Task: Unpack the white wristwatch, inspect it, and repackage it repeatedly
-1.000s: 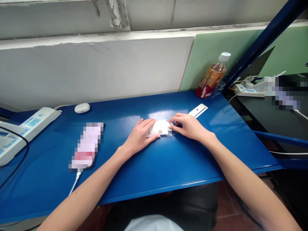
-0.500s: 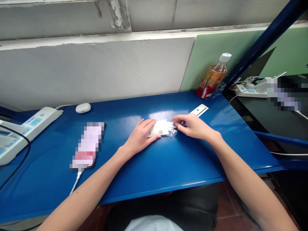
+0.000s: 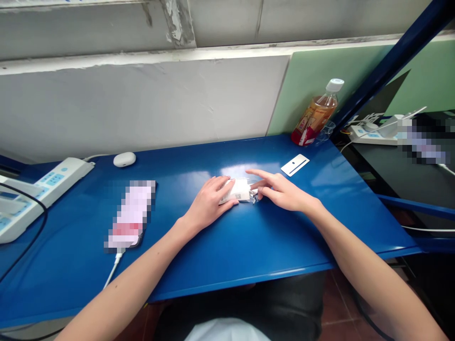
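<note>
In the middle of the blue table lies a small clear plastic bag [image 3: 254, 197] with white contents and a white printed label [image 3: 242, 189]. My left hand [image 3: 210, 199] rests over its left end, fingers on top and thumb along the near side, holding it down. At the bag's right end, my right hand [image 3: 280, 190] has its index finger stretched out above the table. Its other fingertips and thumb are apart and touch the bag's crinkled end. What lies under those fingertips is partly hidden. A white card [image 3: 295, 165] with a dark stripe lies beyond my right hand.
On the left are a phone [image 3: 131, 213] on a white cable, a white earbud case [image 3: 124, 159] and a power strip [image 3: 46, 194]. A drink bottle [image 3: 314, 118] stands at the back right beside a blue post [image 3: 384, 61]. The table [image 3: 227, 251] ends near my lap.
My right hand has shifted slightly left and down, its index finger lifted and straightened, uncovering more of the card. My left hand stays on the bag.
</note>
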`<state>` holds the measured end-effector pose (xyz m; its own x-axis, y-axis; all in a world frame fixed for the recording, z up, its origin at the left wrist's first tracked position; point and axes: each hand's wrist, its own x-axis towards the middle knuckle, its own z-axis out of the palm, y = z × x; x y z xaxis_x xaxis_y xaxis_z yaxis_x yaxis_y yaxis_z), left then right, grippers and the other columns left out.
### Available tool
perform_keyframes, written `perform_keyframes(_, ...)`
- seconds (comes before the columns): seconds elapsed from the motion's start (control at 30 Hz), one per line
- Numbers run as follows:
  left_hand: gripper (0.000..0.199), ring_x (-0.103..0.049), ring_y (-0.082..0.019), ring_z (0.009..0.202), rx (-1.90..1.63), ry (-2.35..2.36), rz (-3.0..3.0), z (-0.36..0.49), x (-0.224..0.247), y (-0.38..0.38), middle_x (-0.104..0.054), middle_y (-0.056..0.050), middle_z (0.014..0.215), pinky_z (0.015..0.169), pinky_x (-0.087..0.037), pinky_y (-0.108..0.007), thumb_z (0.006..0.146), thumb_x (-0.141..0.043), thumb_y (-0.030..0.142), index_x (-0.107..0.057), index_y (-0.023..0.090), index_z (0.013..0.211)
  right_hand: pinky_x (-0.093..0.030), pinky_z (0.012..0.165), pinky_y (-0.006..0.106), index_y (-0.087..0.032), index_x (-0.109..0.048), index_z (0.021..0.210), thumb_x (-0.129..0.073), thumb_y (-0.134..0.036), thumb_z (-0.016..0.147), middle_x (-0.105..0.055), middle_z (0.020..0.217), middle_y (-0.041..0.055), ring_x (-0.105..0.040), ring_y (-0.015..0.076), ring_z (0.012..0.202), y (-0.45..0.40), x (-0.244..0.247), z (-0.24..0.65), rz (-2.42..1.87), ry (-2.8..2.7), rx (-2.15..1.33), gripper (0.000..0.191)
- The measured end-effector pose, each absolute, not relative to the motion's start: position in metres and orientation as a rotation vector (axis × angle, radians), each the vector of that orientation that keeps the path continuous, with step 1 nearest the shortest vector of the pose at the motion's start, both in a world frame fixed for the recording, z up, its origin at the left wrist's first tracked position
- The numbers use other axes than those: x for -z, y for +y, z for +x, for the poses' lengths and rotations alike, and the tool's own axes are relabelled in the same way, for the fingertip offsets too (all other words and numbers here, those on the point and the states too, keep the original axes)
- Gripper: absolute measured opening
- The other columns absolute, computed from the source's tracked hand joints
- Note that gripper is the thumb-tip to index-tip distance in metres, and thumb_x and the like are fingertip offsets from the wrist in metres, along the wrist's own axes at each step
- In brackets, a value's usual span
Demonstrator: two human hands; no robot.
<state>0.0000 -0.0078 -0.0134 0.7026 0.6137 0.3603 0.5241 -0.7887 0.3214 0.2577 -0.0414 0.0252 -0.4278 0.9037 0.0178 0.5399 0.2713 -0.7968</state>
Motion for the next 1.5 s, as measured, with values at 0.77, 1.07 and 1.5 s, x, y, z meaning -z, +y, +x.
perform_keyframes(0.77, 0.058, -0.021, -0.033, 0.152, -0.212, 1.069, 2.680, 0.004, 0.004, -0.016, -0.030, -0.018, 0.161, 0.121, -0.021, -0.057, 0.105, -0.037, 0.043, -0.032, 0.013, 0.154, -0.053, 0.067, 0.030, -0.016, -0.067, 0.118, -0.047, -0.024, 0.095, -0.077, 0.079, 0.0035, -0.070, 0.0180, 0.065, -0.033, -0.035, 0.280, -1.547, -1.969, -0.879, 0.031)
perform_keyframes(1.07, 0.061, -0.012, -0.034, 0.154, -0.153, 1.032, 2.729, 0.003, 0.003, -0.018, -0.021, -0.017, 0.165, 0.120, -0.019, -0.059, 0.106, -0.032, 0.045, -0.022, 0.016, 0.158, -0.055, 0.078, 0.032, -0.019, -0.068, 0.121, -0.052, -0.028, 0.095, -0.077, 0.109, 0.0076, -0.072, 0.0219, 0.090, -0.037, -0.032, 0.266, -1.420, -2.090, -0.817, 0.032)
perform_keyframes(1.5, 0.062, -0.020, -0.034, 0.152, -0.223, 1.021, 2.714, 0.004, 0.003, -0.018, -0.027, -0.018, 0.163, 0.120, -0.020, -0.060, 0.104, -0.037, 0.046, -0.025, 0.018, 0.158, -0.055, 0.085, 0.035, -0.021, -0.071, 0.116, -0.053, -0.031, 0.097, -0.075, 0.113, 0.0071, -0.071, 0.0239, 0.097, -0.040, -0.035, 0.262, -1.280, -2.184, -0.798, 0.028)
